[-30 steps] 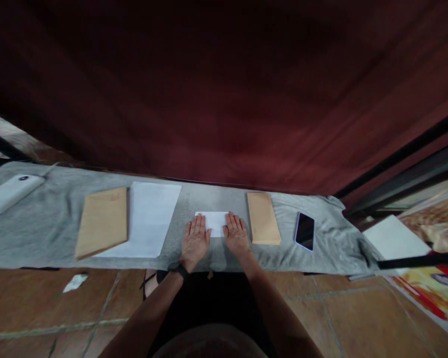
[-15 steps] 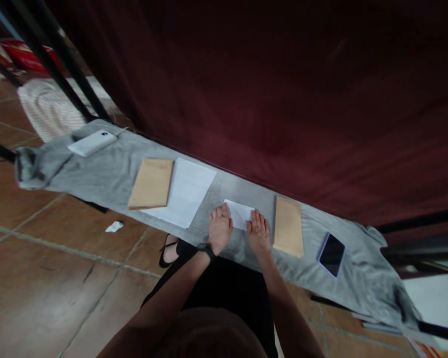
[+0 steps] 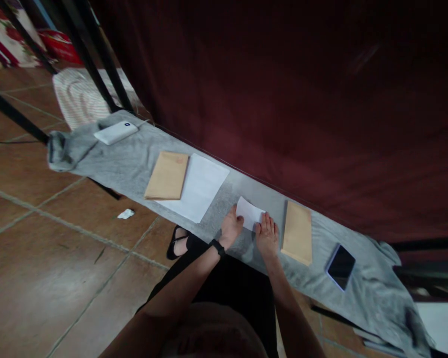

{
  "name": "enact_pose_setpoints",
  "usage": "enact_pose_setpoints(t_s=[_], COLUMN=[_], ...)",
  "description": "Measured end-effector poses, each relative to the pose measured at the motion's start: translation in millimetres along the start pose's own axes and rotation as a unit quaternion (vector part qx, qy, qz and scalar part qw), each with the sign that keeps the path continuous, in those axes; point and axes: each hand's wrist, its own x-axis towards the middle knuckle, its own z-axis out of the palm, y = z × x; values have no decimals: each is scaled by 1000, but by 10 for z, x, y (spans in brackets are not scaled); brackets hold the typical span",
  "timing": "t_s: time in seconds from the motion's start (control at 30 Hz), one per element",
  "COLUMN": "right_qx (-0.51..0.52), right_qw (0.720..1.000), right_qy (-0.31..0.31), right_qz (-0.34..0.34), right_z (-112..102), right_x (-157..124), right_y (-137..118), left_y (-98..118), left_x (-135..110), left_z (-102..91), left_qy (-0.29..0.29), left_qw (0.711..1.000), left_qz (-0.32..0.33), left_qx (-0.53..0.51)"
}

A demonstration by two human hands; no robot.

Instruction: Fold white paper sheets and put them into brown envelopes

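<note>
A small folded sheet of white paper lies before me on the grey cloth. My left hand, with a dark band on the wrist, pinches its left edge between thumb and fingers, and that side is slightly raised. Flat on the paper's right end rests my right hand, fingers stretched out. To the left, a stack of brown envelopes partly covers larger white sheets. One more brown envelope lies just right of my right hand.
Grey cloth covers the narrow bench. A white power bank-like device with a cable lies at its left end, a phone toward the right. A dark red curtain hangs along the far edge. Crumpled white tissue is on the tiled floor.
My left hand has gone from lying flat to gripping the paper's left edge, lifting it a little. My right hand stays flat on the other end. The view has shifted slightly.
</note>
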Motion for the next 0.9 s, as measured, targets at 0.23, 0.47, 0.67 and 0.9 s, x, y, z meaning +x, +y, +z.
enact_pose_setpoints(t_s=[0.23,0.47,0.67,0.9], right_qx=[209,458,578,645], right_qw=[976,870,774,693], right_qy=[-47,43,118,92], right_qz=[-52,175,230,310], right_z=[-203,-335,-445,-142], right_x=[-74,26,207,-55], right_y=[-266,-424,-492,-534], left_y=[324,419,198,-44], left_x=[-153,-297,-235,-39], left_z=[19,24,129,92], left_qy=[8,-60,-23,-75], left_qw=[997,967,960,995], left_qz=[32,127,-59,39], left_qx=[-66,-213,-272,-51])
